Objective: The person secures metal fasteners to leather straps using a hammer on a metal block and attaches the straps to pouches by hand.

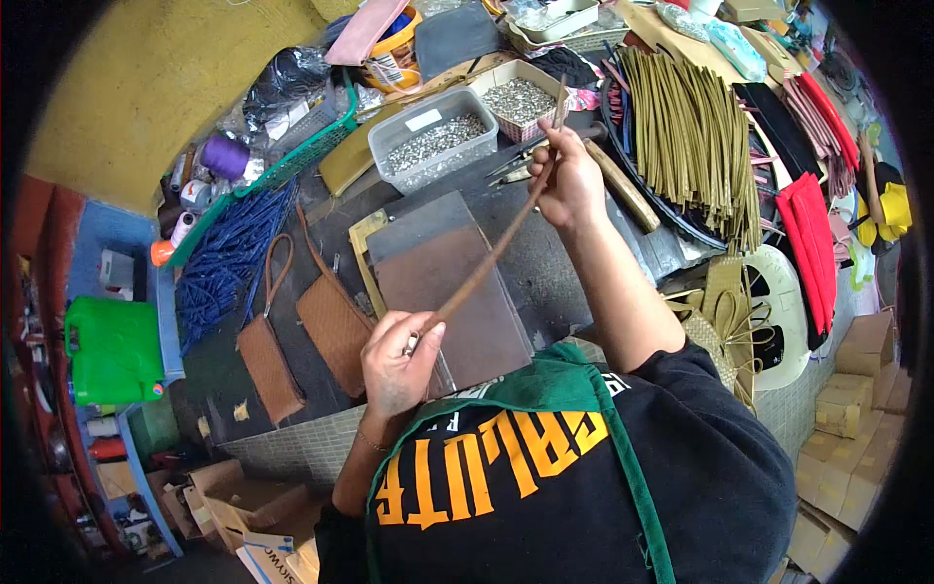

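A long narrow brown strap (pixel 491 255) is stretched slantwise between my hands above the bench. My left hand (pixel 397 358) is closed round its lower end, where a small shiny metal piece (pixel 412 343) shows by the fingers. Higher up and to the right, my right hand (pixel 569 177) pinches the strap near its far end, which sticks up past the fingers. Beneath the strap lies a flat board (pixel 452 302), brown and grey under a glossy surface. Left of it rest two brown woven pouches, a smaller one (pixel 270 370) and a larger one (pixel 336 321), each with a wrist loop.
Beyond my right hand stand a clear tub (pixel 428 146) and a white box (pixel 519 97) of small metal parts. A wooden-handled hammer (pixel 623 185) lies beside my right forearm. Olive strips (pixel 686 136) are piled at right, blue cords (pixel 233 253) at left near a green basket (pixel 321 141).
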A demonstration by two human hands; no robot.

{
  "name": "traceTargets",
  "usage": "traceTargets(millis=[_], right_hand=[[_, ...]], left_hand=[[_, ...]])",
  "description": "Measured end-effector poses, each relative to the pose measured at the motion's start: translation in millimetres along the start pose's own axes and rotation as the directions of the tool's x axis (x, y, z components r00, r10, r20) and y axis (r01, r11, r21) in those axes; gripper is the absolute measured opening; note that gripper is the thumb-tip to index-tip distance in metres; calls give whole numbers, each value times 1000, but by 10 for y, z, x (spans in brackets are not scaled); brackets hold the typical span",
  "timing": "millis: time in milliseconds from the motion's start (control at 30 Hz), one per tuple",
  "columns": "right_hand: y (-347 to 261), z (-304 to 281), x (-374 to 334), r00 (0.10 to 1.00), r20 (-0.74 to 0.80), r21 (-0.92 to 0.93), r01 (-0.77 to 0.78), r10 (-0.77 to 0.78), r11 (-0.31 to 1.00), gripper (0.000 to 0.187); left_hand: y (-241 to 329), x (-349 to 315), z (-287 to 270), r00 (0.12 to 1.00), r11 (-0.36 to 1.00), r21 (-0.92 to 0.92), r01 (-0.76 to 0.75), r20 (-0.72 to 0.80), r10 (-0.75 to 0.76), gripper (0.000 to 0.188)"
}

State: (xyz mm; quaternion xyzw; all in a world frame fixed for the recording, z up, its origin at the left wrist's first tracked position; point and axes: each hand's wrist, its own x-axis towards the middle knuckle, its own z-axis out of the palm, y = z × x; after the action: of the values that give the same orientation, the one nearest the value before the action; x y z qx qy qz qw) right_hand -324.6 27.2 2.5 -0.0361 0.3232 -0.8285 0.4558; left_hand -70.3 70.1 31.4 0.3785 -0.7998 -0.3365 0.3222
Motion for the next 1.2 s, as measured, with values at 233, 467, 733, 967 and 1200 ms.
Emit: traceTargets(millis=[233, 467, 733, 967, 1200], right_hand=[[-55, 194, 96, 924, 222, 32, -327, 312, 945, 29], [-22, 167, 148, 884, 452, 12, -143, 123, 990, 24], [-61, 222, 86, 852, 523, 89, -81, 23, 993, 25], [-57, 278, 67, 783, 621, 189, -136, -11, 973, 28], [-60, 265, 86, 734, 679, 227, -170, -30, 959, 28]], left_hand=[[-198, -8, -25, 964, 849, -464, 252, 45, -261, 17], [-141, -58, 43, 991, 995, 29, -95, -93, 98, 30], [-128, -39, 10, 999, 989, -143, -37, -38, 32, 27], [-138, -6, 22, 996, 964, -250, 86, 19, -84, 19], [-163, -7, -45, 969, 894, -374, 247, 120, -218, 18]])
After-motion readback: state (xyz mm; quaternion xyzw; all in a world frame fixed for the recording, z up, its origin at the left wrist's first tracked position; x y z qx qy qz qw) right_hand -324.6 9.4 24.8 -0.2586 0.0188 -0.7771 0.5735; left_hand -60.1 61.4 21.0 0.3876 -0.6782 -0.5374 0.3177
